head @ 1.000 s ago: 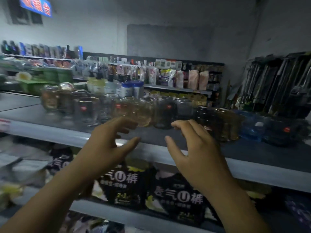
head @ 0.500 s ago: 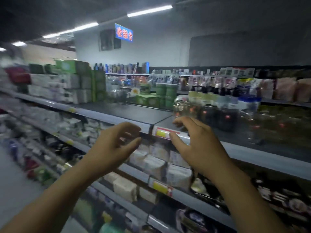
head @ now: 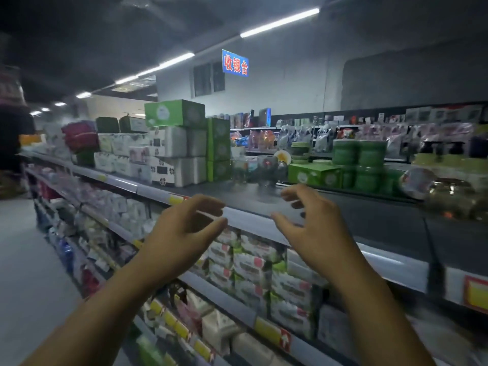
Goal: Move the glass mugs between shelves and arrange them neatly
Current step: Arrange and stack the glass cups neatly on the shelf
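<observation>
A few clear glass mugs (head: 266, 169) stand at the back of the dark top shelf (head: 375, 223), beside green boxes. More glassware (head: 449, 196) shows blurred at the far right of that shelf. My left hand (head: 182, 233) and my right hand (head: 314, 228) hover in front of the shelf's front edge, fingers loosely curved, holding nothing. Both hands are well short of the mugs.
Stacked tissue boxes (head: 169, 154) fill the shelf's left part. Green tubs (head: 361, 165) stand right of the mugs. Lower shelves hold packaged goods (head: 250, 265). An aisle floor (head: 23, 260) runs along the left. A blue sign (head: 235, 63) hangs on the far wall.
The view has swung left along the shelf, away from the long row of mugs. Both hands stayed raised and empty, moving left with it.
</observation>
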`<state>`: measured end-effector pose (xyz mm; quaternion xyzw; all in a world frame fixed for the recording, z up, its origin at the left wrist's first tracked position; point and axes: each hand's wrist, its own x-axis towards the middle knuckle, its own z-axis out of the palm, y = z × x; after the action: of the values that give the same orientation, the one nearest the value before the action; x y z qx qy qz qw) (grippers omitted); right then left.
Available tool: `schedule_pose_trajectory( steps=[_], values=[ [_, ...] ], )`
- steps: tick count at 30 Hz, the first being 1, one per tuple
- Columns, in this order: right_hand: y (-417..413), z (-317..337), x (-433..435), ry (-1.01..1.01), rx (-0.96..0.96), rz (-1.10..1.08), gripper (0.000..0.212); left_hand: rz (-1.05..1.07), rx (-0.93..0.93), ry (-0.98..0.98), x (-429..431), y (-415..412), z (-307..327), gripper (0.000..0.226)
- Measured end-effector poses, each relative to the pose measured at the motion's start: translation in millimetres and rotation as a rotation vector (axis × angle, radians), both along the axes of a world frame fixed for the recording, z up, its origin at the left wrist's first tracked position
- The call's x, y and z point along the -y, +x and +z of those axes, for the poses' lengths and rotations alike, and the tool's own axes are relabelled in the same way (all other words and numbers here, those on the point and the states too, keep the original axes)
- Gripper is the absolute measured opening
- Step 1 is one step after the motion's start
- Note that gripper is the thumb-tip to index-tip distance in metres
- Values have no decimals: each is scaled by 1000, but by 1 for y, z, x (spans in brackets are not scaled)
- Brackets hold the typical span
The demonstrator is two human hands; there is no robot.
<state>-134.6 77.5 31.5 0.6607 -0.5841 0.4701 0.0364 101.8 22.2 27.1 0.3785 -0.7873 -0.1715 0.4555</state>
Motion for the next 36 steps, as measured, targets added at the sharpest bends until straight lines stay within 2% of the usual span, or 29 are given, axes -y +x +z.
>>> schedule_pose_trajectory(
  steps=[4,11,15,21,25,30,33,36],
  values=[
    [12,23,94,-13,18,-52,27,-37,-9,82,88,13,8,18],
    [27,63,204,85,-176,-197,27,-105,-21,60,223,30,19,16],
    [18,64,239,123,-221,-339,29,-232,84,17,298,14,25,16],
    [10,45,282,241,-166,-508,25,-349,265,-34,390,-23,41,20],
    [4,52,314,352,-174,-605,29,-297,476,-171,452,-67,59,42],
    [-20,71,347,408,-214,-665,51,-110,550,-255,484,-103,59,49],
    [-44,67,359,350,-135,-744,61,-43,519,-202,497,-110,44,62],
    [-66,49,365,296,63,-766,68,-167,397,58,498,-117,31,61]
  ],
)
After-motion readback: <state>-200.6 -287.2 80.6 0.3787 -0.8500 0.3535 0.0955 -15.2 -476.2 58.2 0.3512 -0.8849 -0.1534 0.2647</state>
